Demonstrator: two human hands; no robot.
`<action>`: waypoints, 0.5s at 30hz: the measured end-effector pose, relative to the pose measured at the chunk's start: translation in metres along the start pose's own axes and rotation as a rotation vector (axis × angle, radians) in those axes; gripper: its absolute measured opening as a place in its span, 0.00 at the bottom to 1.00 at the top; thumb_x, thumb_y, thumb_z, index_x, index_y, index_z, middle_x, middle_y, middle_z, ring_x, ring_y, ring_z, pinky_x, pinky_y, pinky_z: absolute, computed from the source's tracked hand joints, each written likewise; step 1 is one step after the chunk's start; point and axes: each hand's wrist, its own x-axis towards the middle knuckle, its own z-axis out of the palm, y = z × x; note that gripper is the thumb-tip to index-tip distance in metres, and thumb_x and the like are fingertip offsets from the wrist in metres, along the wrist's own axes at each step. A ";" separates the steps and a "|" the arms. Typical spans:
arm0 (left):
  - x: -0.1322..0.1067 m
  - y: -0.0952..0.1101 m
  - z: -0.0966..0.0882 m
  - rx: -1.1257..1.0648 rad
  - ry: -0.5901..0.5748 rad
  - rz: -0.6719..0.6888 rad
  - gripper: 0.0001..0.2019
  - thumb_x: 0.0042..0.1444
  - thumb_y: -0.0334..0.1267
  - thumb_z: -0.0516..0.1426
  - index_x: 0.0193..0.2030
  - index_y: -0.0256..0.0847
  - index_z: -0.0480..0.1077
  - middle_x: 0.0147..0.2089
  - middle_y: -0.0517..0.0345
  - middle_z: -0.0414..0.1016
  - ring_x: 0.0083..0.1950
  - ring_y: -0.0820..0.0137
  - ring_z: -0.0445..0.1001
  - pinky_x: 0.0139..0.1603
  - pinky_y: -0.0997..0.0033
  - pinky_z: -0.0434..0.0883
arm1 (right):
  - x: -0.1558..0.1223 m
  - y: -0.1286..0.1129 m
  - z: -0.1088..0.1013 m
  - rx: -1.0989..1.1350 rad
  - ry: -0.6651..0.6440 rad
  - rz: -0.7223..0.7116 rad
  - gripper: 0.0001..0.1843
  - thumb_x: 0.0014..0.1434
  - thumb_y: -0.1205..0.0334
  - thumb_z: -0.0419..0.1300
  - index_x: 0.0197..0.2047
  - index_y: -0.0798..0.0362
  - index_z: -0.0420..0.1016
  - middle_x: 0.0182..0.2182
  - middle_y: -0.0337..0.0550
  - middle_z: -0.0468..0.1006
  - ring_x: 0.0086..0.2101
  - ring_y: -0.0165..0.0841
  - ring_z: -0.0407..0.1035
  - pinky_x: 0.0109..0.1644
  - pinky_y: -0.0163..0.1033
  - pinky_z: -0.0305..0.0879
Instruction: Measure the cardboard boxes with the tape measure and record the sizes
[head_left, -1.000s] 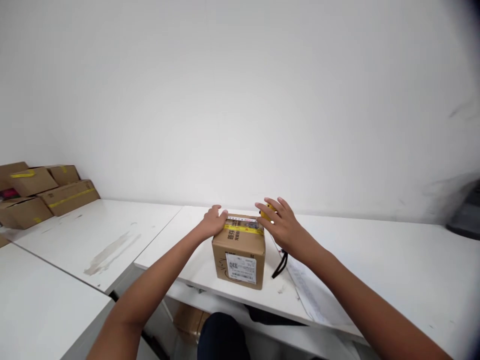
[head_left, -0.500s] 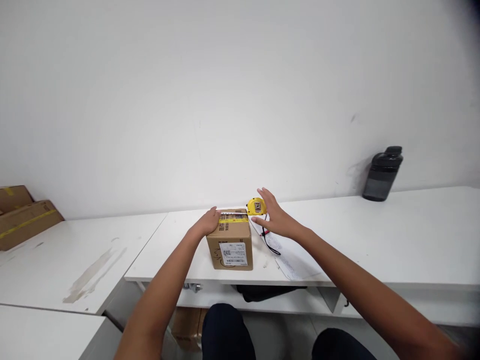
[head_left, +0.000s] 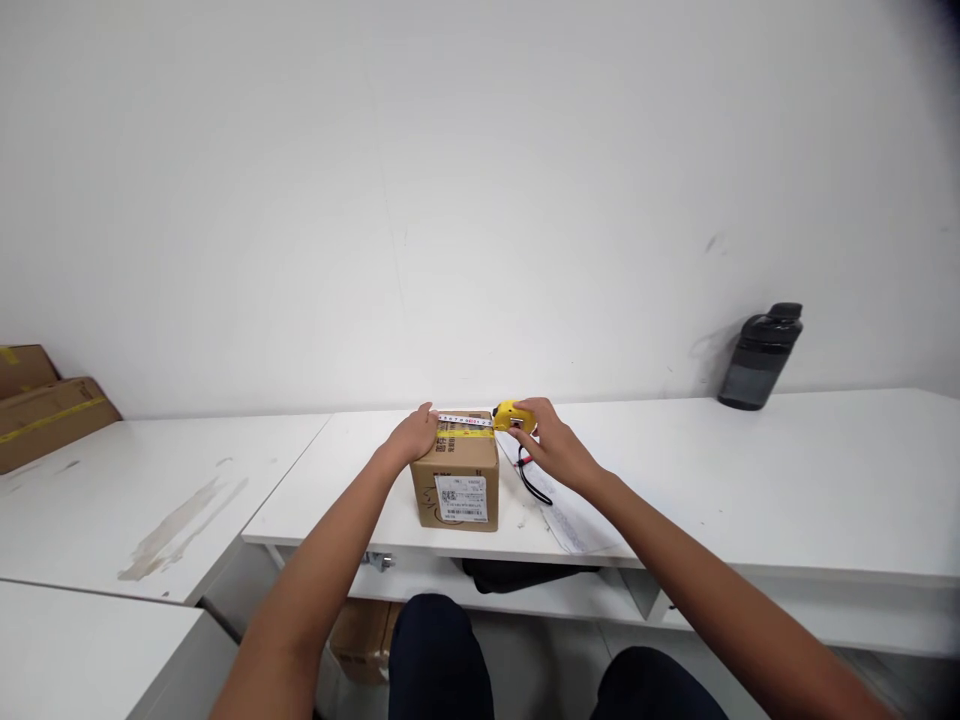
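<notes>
A small brown cardboard box [head_left: 454, 487] with yellow tape and a white label stands on the white table [head_left: 750, 500] in front of me. My left hand [head_left: 415, 437] rests curled on the box's top left edge, pinning the end of a tape blade [head_left: 465, 421] stretched across the top. My right hand [head_left: 544, 443] grips the yellow tape measure case [head_left: 508, 416] at the box's top right corner. Its black wrist strap [head_left: 529, 483] hangs onto the table.
A sheet of paper [head_left: 570, 515] lies right of the box. A dark water bottle [head_left: 759, 357] stands by the wall at far right. Brown cartons [head_left: 37, 415] sit at far left on an adjoining table [head_left: 150, 500]. My knees show below the table edge.
My right hand went from open beside the tape measure to closed on its case. The blade now spans the box top. The view swung right, revealing the bottle.
</notes>
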 end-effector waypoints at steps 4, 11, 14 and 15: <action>-0.001 0.002 -0.002 -0.024 -0.048 -0.071 0.38 0.67 0.57 0.35 0.77 0.36 0.33 0.74 0.41 0.55 0.71 0.52 0.60 0.66 0.53 0.60 | -0.005 -0.016 -0.002 -0.131 0.125 -0.078 0.14 0.68 0.58 0.54 0.55 0.49 0.66 0.49 0.50 0.73 0.40 0.38 0.75 0.32 0.39 0.73; -0.001 0.020 0.004 0.281 0.150 -0.106 0.31 0.66 0.44 0.43 0.74 0.38 0.47 0.63 0.35 0.70 0.66 0.46 0.65 0.59 0.44 0.63 | -0.007 -0.066 -0.008 -0.253 0.540 -0.219 0.23 0.64 0.64 0.59 0.61 0.45 0.66 0.42 0.48 0.72 0.35 0.36 0.71 0.32 0.38 0.72; -0.003 0.029 0.012 0.238 0.197 -0.114 0.24 0.66 0.40 0.43 0.66 0.44 0.62 0.64 0.42 0.69 0.66 0.49 0.64 0.59 0.45 0.63 | -0.009 -0.075 0.002 -0.217 0.581 -0.213 0.26 0.62 0.66 0.60 0.63 0.43 0.65 0.43 0.48 0.69 0.34 0.35 0.69 0.32 0.39 0.73; -0.003 0.031 0.015 0.193 0.205 -0.131 0.23 0.66 0.39 0.42 0.64 0.45 0.63 0.65 0.44 0.69 0.66 0.50 0.64 0.58 0.46 0.65 | -0.011 -0.076 0.007 -0.201 0.572 -0.196 0.26 0.62 0.65 0.59 0.63 0.43 0.65 0.44 0.49 0.68 0.34 0.35 0.69 0.32 0.38 0.73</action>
